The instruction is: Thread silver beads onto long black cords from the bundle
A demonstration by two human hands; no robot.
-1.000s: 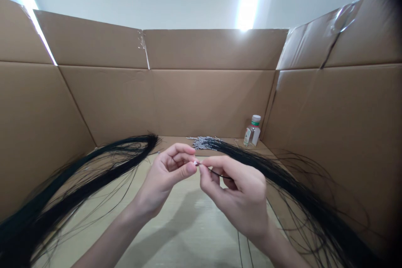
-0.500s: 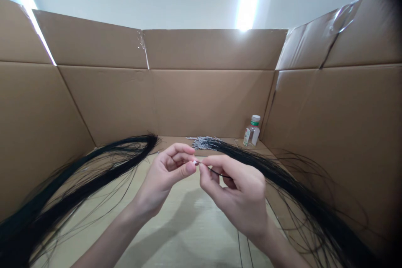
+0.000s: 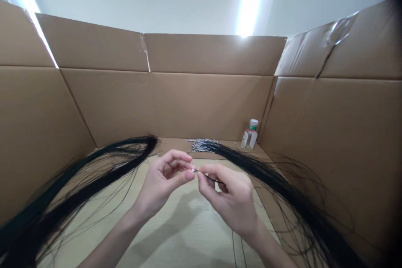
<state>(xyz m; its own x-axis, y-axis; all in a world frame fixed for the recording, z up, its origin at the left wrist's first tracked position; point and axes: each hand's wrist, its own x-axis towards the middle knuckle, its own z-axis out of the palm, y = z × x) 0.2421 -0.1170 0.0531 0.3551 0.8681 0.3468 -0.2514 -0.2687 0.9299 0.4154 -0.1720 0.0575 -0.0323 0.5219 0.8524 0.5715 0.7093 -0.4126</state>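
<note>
Between the thumb and fingertips of my left hand (image 3: 165, 180) a tiny white piece (image 3: 192, 170) is pinched; it is too small to tell its kind. Close beside it, my right hand (image 3: 228, 194) pinches a thin black cord (image 3: 211, 179), whose tip reaches the white piece. Whether the cord passes through the piece cannot be made out. Behind my hands lies a bundle of black cords (image 3: 276, 182) with silvery beaded ends (image 3: 202, 145). Another bundle of black cords (image 3: 103, 180), folded over at its far end, lies to the left.
Tall cardboard walls (image 3: 213, 104) enclose the pale work surface (image 3: 182, 234) at the back and both sides. A small clear bottle (image 3: 249, 136) with a white cap stands in the back right corner. Loose strands stick out from both bundles.
My right hand has shifted a little left and down, and my left hand slightly down. Both keep their pinch; the view has tilted slightly.
</note>
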